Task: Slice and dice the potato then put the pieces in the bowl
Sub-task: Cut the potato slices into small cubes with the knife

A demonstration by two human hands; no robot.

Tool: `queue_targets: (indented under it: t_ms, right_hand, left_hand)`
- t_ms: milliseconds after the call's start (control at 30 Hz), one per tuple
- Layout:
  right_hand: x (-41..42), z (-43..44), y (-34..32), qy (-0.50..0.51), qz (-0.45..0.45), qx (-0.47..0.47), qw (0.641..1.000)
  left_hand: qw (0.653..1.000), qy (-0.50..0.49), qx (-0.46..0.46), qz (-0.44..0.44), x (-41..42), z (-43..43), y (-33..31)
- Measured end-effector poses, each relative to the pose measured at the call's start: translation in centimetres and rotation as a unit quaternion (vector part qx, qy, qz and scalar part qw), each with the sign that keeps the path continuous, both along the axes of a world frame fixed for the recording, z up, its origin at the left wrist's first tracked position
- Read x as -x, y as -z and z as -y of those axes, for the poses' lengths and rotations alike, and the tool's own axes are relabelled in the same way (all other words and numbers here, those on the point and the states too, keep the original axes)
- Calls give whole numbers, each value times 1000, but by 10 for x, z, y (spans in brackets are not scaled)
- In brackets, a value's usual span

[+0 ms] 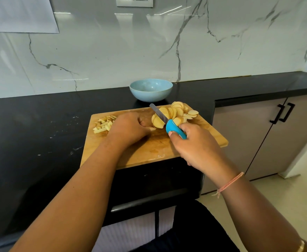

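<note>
Head cam: I saw both hands working the potato slices on the cutting board.
R hand gripped the knife by its blue handle, blade angled away-left across the fanned slices at the board's far right. L hand sat knuckles-up w/ fingers curled onto the slices' near-left end, just beside the blade. A pile of cut sticks lay at the board's far-left corner. Blue bowl stood on the black counter just behind the board, apart from the slices.

The left hand curls on pale potato slices over the rectangular wooden cutting board. The right hand grips a blue-handled steel knife.
</note>
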State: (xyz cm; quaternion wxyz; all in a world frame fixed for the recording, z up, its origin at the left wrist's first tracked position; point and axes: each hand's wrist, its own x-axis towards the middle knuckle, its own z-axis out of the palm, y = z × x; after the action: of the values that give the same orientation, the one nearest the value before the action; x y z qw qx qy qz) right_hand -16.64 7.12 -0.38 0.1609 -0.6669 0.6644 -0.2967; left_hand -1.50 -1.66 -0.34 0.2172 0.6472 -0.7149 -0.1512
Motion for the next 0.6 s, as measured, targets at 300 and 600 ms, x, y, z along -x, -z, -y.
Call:
queue_targets:
  t_ms: [300, 600]
  right_hand:
    - [-17, -9, -2, -57, -74, -43, 995]
    - [-26, -10, -18, -69, -108, -97, 987]
  left_hand:
    - [998, -56, 11, 11, -8, 4, -2]
    - [997, -82, 10, 5, -3, 4, 0]
